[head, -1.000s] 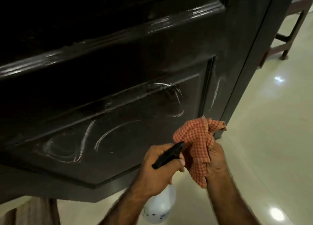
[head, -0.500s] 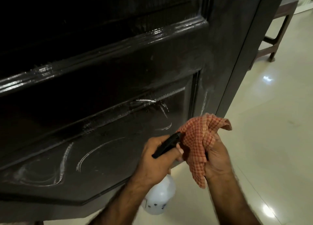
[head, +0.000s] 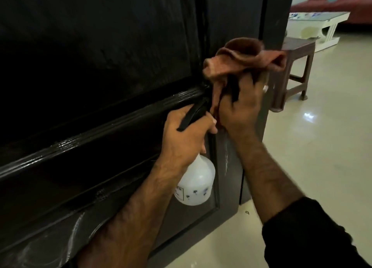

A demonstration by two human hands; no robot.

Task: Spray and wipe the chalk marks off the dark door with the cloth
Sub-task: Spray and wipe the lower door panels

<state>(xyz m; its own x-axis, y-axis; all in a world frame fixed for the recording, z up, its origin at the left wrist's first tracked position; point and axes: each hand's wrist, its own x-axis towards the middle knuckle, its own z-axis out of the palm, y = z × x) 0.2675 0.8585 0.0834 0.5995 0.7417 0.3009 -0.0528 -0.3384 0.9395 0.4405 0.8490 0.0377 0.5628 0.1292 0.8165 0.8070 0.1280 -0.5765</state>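
Head view: I see my left hand (head: 187, 134) gripping the white plastic spray bottle (head: 196, 182), my right hand (head: 241, 110) clutching the bunched orange checked cloth (head: 241, 60); white chalk marks (head: 74, 233) remain on the dark wooden door (head: 100, 56), so I judge wiping unfinished.

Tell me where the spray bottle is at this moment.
In the head view, the spray bottle hangs low at centre from the left hand, before the door, below the cloth.

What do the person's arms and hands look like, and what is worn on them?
Both hands, left hand and right hand, are bare: no gloves, rings or watch visible. The forearms are hairy. A black sleeve covers the right arm's upper part; no left sleeve shows.
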